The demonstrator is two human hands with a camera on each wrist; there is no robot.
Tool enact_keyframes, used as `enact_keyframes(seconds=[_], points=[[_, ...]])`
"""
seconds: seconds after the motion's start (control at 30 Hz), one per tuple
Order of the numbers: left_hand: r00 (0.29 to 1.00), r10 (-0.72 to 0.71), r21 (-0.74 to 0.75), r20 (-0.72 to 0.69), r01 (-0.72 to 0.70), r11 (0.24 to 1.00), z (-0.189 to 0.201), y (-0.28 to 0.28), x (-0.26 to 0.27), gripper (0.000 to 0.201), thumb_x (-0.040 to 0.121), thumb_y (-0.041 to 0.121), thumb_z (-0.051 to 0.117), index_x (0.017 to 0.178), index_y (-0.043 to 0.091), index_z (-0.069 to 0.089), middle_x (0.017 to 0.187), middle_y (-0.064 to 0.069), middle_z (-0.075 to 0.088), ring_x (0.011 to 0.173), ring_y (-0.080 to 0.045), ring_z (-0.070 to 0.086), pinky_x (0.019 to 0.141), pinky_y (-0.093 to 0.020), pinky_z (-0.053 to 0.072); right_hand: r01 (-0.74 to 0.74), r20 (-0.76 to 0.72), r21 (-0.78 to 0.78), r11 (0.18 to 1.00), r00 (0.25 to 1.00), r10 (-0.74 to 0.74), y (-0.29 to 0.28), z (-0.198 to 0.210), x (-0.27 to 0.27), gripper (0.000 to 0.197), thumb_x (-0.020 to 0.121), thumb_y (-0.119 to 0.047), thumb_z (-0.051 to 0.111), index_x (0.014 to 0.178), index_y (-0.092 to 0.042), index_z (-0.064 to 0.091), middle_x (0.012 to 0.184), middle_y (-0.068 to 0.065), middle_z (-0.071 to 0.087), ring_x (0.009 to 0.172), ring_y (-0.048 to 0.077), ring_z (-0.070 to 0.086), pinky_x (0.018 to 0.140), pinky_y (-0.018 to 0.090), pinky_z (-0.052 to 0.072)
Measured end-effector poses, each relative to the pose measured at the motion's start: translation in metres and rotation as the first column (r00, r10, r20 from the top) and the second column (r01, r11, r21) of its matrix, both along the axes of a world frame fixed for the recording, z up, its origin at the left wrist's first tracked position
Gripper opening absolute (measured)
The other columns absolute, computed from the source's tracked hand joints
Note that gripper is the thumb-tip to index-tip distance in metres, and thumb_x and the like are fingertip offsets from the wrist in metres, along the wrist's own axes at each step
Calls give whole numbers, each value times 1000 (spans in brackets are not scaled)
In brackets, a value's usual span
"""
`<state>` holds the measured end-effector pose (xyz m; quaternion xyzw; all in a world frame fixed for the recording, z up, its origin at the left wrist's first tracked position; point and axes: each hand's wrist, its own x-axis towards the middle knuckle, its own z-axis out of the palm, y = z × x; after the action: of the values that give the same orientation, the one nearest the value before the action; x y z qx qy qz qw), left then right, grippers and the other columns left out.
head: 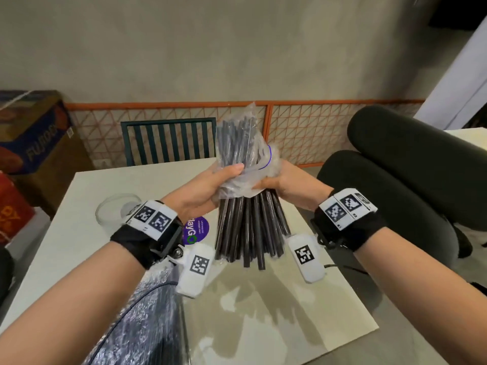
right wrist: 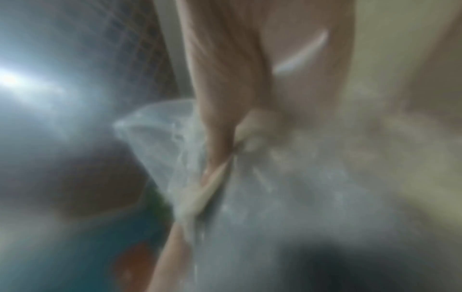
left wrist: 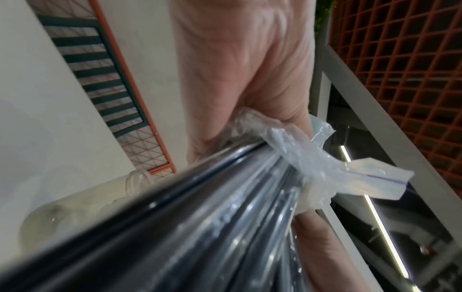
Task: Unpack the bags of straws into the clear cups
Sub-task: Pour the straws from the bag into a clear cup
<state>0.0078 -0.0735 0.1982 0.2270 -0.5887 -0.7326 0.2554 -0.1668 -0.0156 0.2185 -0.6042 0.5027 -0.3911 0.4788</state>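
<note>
Right wrist view blurred; only crumpled plastic legible. Both hands clutched clear bag point(head: 243, 143) above bench point(head: 79, 246): left hand point(head: 208, 188), right hand point(head: 287, 184). Black straws point(head: 247, 227) half out, lower ends bare. Clear cup point(head: 110, 209) left, partly hidden, contents unclear.

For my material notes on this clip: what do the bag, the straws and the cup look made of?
Bag: thin clear plastic film, crinkled and see-through. Straws: probably glossy black plastic, showing shiny highlights along the tubes. Cup: clear, plastic or glass, cannot tell which.
</note>
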Motion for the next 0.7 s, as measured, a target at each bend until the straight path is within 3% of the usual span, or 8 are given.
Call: enact_keyframes(seconds=[0.03,0.1,0.23,0.33,0.4,0.5,0.6,0.7], points=[[999,26,-9,21,-25,1000,-1,-8,-5,58,85,32,58,132,-1,45,97,-5,74,81,-13,70,68,-23,57,-52,37,11,999,998,52,-4,1,-5,61,82,2,64,137,4,38,138,23,50,129,32,49,114,50,31],[991,115,-44,63,-112,993,3,-20,-16,81,82,36,65,143,1,25,114,-11,68,94,-21,68,75,-26,57,-86,130,55,995,988,79,-12,6,-17,57,83,5,59,137,0,41,138,22,51,128,34,49,113,50,31],[945,324,-239,52,-303,922,19,-34,-46,92,79,45,62,148,28,4,134,-3,53,107,-17,62,87,-25,51,35,185,-24,999,982,-30,-38,15,-30,73,79,2,66,143,-9,33,136,19,53,125,35,53,109,56,36],[948,289,-337,134,-231,913,25,-49,-63,91,68,52,68,143,29,22,124,6,58,102,-9,64,84,-27,51,113,32,-162,980,993,-110,-56,16,-38,72,79,-10,74,139,-15,34,132,12,56,123,26,55,108,48,41],[947,262,-359,186,-183,915,26,-62,-71,62,75,40,70,128,28,40,111,5,64,86,-2,66,72,-20,53,159,-13,-191,969,986,-165,-69,16,-48,70,79,-2,71,137,-15,34,129,7,58,117,17,59,105,36,46],[928,341,-325,153,-278,904,25,-87,-84,49,81,25,68,126,22,48,110,0,67,91,-13,66,80,-28,53,192,-49,-187,963,978,-205,-84,18,-66,82,80,1,68,146,-11,21,139,8,51,119,15,56,100,21,46],[943,322,-278,88,-287,917,21,-114,-94,49,85,25,65,131,22,48,118,-1,67,107,-17,65,92,-35,52,124,-97,-112,986,986,-135,-106,23,-90,79,84,-15,67,147,-18,20,141,4,50,125,15,52,111,38,37],[950,310,-216,29,-297,930,17,-132,-106,50,88,24,63,135,22,45,123,-1,65,111,-17,63,93,-34,52,49,-105,-64,997,993,-56,-127,24,-106,91,79,-38,69,149,-32,11,147,-2,45,132,15,46,116,46,27]])
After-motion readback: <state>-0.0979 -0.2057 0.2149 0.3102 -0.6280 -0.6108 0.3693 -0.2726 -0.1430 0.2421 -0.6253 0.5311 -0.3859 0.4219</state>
